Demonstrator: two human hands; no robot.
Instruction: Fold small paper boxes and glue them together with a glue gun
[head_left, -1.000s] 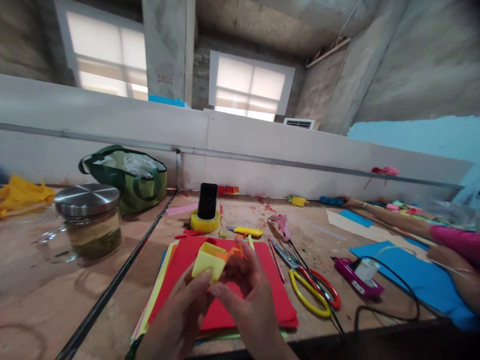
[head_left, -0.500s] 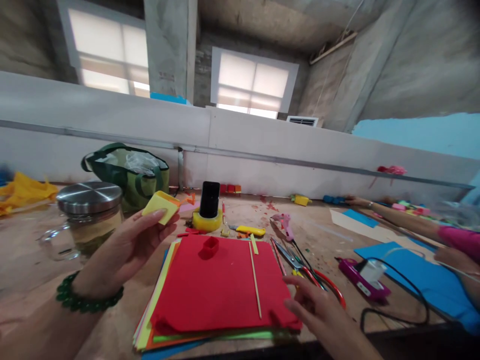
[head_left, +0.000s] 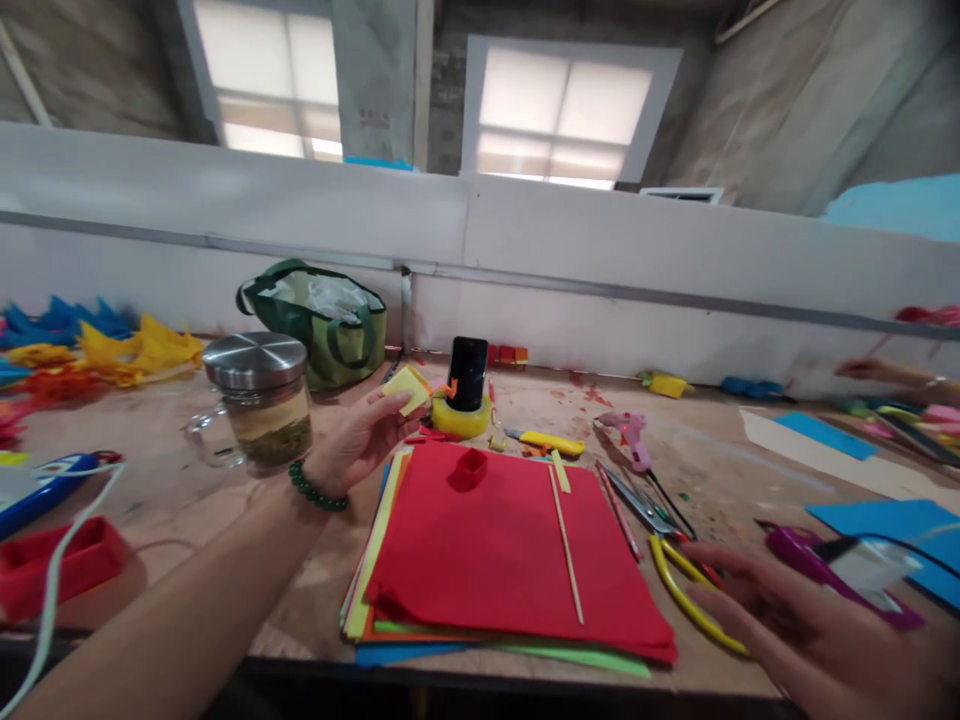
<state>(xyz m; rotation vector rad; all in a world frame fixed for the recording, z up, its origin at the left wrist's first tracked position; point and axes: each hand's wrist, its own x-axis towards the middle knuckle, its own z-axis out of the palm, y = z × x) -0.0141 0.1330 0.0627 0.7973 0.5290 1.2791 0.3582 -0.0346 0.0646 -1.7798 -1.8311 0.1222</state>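
My left hand (head_left: 367,435), with a green bead bracelet at the wrist, pinches a small yellow box-shaped piece (head_left: 409,388) between thumb and fingers. To the right, my right hand (head_left: 810,620) hovers with thumb and forefinger apart over yellow handles (head_left: 697,605) and scissors (head_left: 645,503); its other fingers are partly hidden. Between the hands lies a stack of coloured sheets with a red sheet (head_left: 510,570) on top. On it rest a small red box piece (head_left: 470,468), a thin stick (head_left: 566,545) and a short pale-yellow strip (head_left: 560,472).
A lidded glass mug (head_left: 262,410) and green bag (head_left: 345,340) stand on the left. Behind the sheets are a phone (head_left: 469,372) on a tape roll (head_left: 461,418), a yellow cutter (head_left: 551,443) and pink glue gun (head_left: 626,435). A purple power strip (head_left: 840,575) lies right; another person's hand (head_left: 870,370) is beyond.
The view has turned left, bringing a red tray-like piece and a blue tool into sight. My right hand has drawn rightward from the sheets' edge, uncovering the yellow handles. My left hand still holds the yellow piece.
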